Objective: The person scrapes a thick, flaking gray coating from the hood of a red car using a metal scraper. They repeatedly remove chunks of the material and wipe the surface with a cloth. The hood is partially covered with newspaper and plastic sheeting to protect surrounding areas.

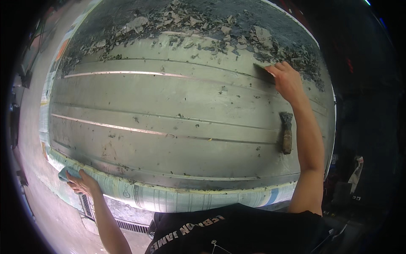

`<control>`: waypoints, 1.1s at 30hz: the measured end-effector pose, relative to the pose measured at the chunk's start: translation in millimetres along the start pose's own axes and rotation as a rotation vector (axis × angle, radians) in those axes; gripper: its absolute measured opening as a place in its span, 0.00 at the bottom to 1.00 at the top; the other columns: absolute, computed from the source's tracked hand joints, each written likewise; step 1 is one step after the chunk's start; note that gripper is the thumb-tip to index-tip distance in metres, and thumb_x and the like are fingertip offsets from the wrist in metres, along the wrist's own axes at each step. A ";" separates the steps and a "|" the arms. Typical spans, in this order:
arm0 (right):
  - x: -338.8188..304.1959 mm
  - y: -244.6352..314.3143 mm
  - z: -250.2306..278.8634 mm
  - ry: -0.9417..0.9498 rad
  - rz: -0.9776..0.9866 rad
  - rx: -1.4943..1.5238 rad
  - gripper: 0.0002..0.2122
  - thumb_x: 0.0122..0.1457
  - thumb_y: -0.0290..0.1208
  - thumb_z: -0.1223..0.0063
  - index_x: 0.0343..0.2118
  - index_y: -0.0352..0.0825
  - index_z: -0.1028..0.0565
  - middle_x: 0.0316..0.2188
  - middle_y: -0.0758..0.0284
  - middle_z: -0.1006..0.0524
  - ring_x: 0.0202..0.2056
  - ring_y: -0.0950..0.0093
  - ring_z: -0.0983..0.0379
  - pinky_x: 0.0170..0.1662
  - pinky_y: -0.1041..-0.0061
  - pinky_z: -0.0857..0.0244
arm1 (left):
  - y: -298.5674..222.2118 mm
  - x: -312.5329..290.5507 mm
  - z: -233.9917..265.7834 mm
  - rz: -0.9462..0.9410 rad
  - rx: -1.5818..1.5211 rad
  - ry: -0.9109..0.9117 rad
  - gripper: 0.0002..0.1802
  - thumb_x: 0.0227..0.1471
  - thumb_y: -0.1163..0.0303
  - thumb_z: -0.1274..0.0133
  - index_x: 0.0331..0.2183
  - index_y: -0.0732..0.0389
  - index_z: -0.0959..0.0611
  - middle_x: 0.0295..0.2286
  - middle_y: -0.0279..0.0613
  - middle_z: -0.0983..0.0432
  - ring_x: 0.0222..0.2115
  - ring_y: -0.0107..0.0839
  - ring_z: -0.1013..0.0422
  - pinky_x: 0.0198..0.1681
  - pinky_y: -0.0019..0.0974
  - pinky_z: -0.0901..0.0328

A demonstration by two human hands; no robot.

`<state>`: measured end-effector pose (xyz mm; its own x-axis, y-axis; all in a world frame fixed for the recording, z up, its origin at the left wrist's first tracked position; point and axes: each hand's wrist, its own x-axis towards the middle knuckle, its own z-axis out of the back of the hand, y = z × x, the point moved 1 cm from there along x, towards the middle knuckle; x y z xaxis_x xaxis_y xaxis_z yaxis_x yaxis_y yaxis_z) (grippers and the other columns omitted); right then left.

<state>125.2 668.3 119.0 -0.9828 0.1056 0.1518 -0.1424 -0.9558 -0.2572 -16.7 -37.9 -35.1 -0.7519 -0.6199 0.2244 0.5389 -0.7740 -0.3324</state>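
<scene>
A broad bare-metal vehicle panel with raised ribs lies in front of me, scattered with dark crumbs. Toward its far side my right hand is closed around a scraper, its thin dark blade against the metal just below a band of loosened paint flakes. At the near left edge, my left hand grips a blue-green wad, which looks like a cloth or a sponge. A dirty paintbrush lies on the panel beside my right forearm, bristles pointing away from me.
Printed masking paper covers the panel's near and left borders. Dark, wrinkled coating remains at the far side, under the flakes. Below my left hand is a floor grate. Dark surroundings fill the right, with a pale crumpled strip.
</scene>
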 end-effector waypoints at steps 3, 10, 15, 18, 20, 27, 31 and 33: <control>25.3 -9.2 -19.1 -0.147 0.010 -0.014 0.15 0.51 0.19 0.44 0.42 0.44 0.21 0.32 0.70 0.24 0.40 0.65 0.27 0.37 0.67 0.27 | 3.8 5.2 -4.1 -0.020 0.020 -0.005 0.38 0.58 0.48 0.56 0.67 0.39 0.44 0.66 0.66 0.54 0.66 0.67 0.56 0.62 0.70 0.51; 82.1 -49.4 26.6 -0.070 -0.180 0.085 0.06 0.63 0.28 0.48 0.42 0.43 0.23 0.38 0.63 0.19 0.45 0.59 0.24 0.44 0.57 0.29 | -5.9 2.5 -1.8 0.002 0.010 -0.009 0.38 0.59 0.49 0.56 0.68 0.38 0.45 0.66 0.66 0.56 0.65 0.68 0.54 0.61 0.71 0.50; 78.0 -63.1 45.9 -0.106 -0.349 0.110 0.09 0.64 0.28 0.49 0.45 0.45 0.21 0.39 0.60 0.20 0.43 0.57 0.24 0.44 0.56 0.29 | -4.5 1.3 -2.6 -0.017 0.016 -0.031 0.38 0.59 0.49 0.56 0.68 0.38 0.45 0.66 0.67 0.56 0.66 0.68 0.55 0.62 0.72 0.51; 45.4 -58.8 25.5 -0.104 -0.198 0.032 0.12 0.61 0.26 0.47 0.46 0.46 0.21 0.37 0.63 0.21 0.43 0.59 0.24 0.43 0.59 0.28 | -5.6 -0.5 -2.7 -0.010 0.025 -0.008 0.38 0.59 0.49 0.56 0.68 0.38 0.45 0.66 0.67 0.57 0.66 0.67 0.55 0.62 0.72 0.52; 27.4 -35.6 13.9 -0.069 -0.088 -0.033 0.14 0.58 0.24 0.46 0.46 0.46 0.21 0.37 0.66 0.23 0.44 0.62 0.25 0.43 0.62 0.27 | -2.4 1.6 -1.9 -0.006 0.040 -0.002 0.38 0.59 0.49 0.57 0.68 0.37 0.45 0.66 0.67 0.57 0.66 0.67 0.55 0.62 0.73 0.52; 32.3 -11.7 -25.4 -0.240 0.107 -0.060 0.16 0.51 0.20 0.45 0.43 0.43 0.20 0.32 0.69 0.29 0.40 0.67 0.30 0.42 0.68 0.31 | -2.0 1.5 -3.4 -0.012 0.039 -0.006 0.38 0.59 0.49 0.57 0.68 0.38 0.45 0.66 0.68 0.56 0.66 0.68 0.54 0.61 0.74 0.52; 37.2 -21.3 -33.6 -0.220 0.170 0.006 0.15 0.50 0.20 0.44 0.42 0.39 0.21 0.32 0.68 0.30 0.40 0.66 0.31 0.42 0.69 0.33 | 7.0 7.5 -9.3 -0.045 0.022 -0.020 0.37 0.59 0.49 0.57 0.68 0.38 0.45 0.66 0.68 0.56 0.65 0.68 0.54 0.61 0.74 0.51; 34.0 -26.3 -34.3 -0.218 0.211 0.014 0.15 0.50 0.19 0.44 0.42 0.40 0.23 0.33 0.68 0.30 0.41 0.66 0.32 0.42 0.69 0.32 | 12.2 7.0 -10.6 -0.050 0.043 -0.040 0.38 0.59 0.49 0.56 0.68 0.38 0.45 0.66 0.68 0.56 0.66 0.67 0.55 0.61 0.73 0.52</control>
<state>91.4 706.5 98.3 -0.9418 -0.1555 0.2979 0.0653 -0.9543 -0.2916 -19.4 -50.3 -47.3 -0.7627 -0.5845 0.2768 0.5175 -0.8083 -0.2807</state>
